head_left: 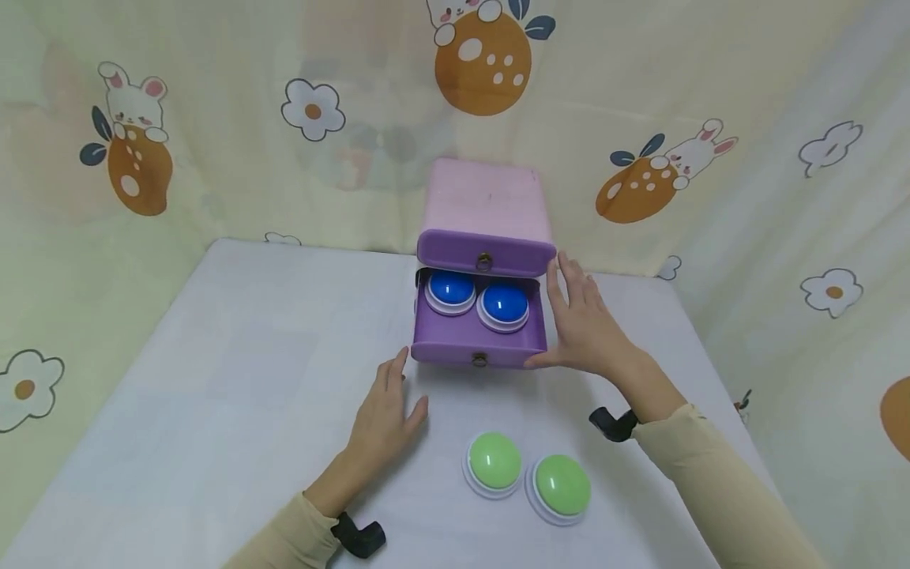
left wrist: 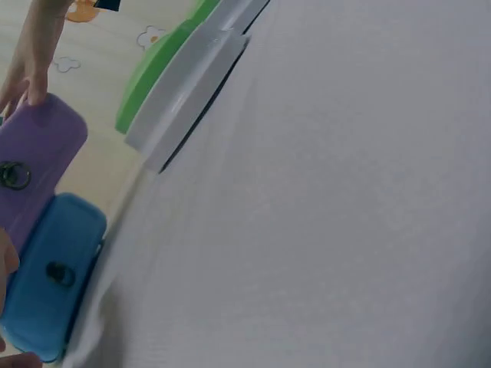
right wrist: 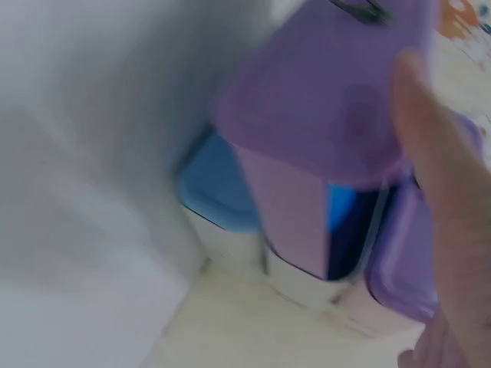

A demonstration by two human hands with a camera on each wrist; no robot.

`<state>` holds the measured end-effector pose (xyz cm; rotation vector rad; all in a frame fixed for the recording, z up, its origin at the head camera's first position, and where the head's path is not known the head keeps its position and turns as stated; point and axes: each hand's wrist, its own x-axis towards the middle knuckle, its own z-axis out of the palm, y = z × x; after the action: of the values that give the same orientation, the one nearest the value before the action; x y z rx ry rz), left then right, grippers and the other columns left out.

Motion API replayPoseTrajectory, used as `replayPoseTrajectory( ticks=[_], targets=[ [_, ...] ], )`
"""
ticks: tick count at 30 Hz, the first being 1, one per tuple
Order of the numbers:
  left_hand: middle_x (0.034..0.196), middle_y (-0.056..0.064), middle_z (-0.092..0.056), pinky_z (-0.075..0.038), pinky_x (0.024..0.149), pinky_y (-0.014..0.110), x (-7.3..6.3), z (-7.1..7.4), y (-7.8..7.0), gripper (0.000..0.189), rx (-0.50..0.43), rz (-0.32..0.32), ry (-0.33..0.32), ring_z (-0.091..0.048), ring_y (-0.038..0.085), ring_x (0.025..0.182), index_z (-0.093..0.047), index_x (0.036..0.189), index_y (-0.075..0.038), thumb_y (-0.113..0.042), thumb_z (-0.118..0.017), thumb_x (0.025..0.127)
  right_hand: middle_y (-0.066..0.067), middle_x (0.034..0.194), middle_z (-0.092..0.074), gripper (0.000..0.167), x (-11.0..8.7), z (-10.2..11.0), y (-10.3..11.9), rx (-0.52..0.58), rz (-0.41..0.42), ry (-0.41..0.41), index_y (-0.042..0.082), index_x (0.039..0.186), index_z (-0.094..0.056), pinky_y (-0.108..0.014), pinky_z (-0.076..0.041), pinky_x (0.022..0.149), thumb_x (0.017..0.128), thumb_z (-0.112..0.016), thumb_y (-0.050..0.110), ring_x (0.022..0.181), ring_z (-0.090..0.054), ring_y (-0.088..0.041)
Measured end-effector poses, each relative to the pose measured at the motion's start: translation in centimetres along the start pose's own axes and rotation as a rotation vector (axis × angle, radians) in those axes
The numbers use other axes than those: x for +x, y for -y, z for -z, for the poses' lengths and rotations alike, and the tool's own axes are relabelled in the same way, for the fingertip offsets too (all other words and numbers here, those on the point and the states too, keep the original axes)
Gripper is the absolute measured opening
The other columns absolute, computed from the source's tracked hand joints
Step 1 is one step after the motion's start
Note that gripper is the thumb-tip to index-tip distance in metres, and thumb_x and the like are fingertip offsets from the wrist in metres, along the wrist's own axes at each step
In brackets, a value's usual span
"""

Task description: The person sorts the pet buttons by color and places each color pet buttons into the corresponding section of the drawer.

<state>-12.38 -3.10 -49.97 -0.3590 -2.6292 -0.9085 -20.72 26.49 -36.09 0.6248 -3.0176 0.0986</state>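
Note:
A small pink cabinet [head_left: 486,194] stands at the back of the table, its purple upper drawer [head_left: 455,251] pushed in. Below that, a purple drawer [head_left: 478,346] is pulled out with two blue dome buttons, one left [head_left: 451,288] and one right [head_left: 505,303], inside. My right hand [head_left: 586,328] lies along the cabinet's right side, fingers extended and thumb at the front corner of the pulled-out drawer. My left hand [head_left: 384,415] hovers by its front left corner, fingers loosely stretched, holding nothing. Both wrist views show a blue bottom drawer [left wrist: 54,276], pushed in.
Two green dome buttons, a left one [head_left: 495,461] and a right one [head_left: 562,484], sit on white bases in front of the cabinet. A white cloth [head_left: 249,379] covers the table. Behind it hangs a printed curtain [head_left: 384,95]; more curtain encloses both sides.

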Motion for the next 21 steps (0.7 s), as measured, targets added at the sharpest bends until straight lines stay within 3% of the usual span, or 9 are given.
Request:
replayPoseTrajectory(
  ticks=[6, 10, 17, 21],
  targets=[
    [0.127, 0.015, -0.047, -0.055, 0.081, 0.038, -0.4, 0.1, 0.3, 0.079, 0.017, 0.028, 0.041, -0.059, 0.027, 0.103, -0.023, 0.148, -0.008, -0.028, -0.066, 0.085, -0.017, 0.158, 0.018, 0.152, 0.3, -1.5, 0.3, 0.104, -0.06, -0.043, 0.002, 0.149, 0.014, -0.06, -0.012, 0.115, 0.05, -0.083, 0.065, 0.146, 0.001, -0.04],
    [0.127, 0.014, -0.047, -0.054, 0.08, 0.039, -0.6, 0.0, 0.6, 0.078, 0.033, 0.033, 0.047, -0.06, 0.027, 0.102, -0.025, 0.147, -0.008, -0.027, -0.067, 0.084, -0.014, 0.158, 0.018, 0.15, 1.0, -1.9, -0.3, 0.139, -0.105, -0.082, 0.006, 0.149, 0.016, -0.061, -0.019, 0.112, 0.052, -0.08, 0.069, 0.145, -0.007, -0.043],
    [0.126, 0.012, -0.047, -0.054, 0.076, 0.04, -0.5, -0.1, 0.9, 0.076, 0.014, 0.021, 0.046, -0.06, 0.025, 0.094, -0.028, 0.147, -0.01, -0.025, -0.067, 0.083, -0.01, 0.16, 0.008, 0.145, 3.5, -0.7, -0.8, 0.115, -0.009, -0.163, 0.014, 0.151, 0.015, -0.059, -0.019, 0.114, 0.056, -0.084, 0.059, 0.144, -0.014, -0.04],
    [0.126, 0.013, -0.048, -0.054, 0.075, 0.039, -0.5, -0.4, 0.9, 0.074, 0.016, 0.007, 0.058, -0.061, 0.025, 0.091, -0.03, 0.146, -0.01, -0.025, -0.067, 0.084, -0.013, 0.16, -0.003, 0.136, 4.6, -0.7, -1.1, 0.118, -0.006, -0.209, 0.014, 0.153, 0.007, -0.055, -0.027, 0.112, 0.06, -0.086, 0.05, 0.141, -0.023, -0.039]
  ],
)
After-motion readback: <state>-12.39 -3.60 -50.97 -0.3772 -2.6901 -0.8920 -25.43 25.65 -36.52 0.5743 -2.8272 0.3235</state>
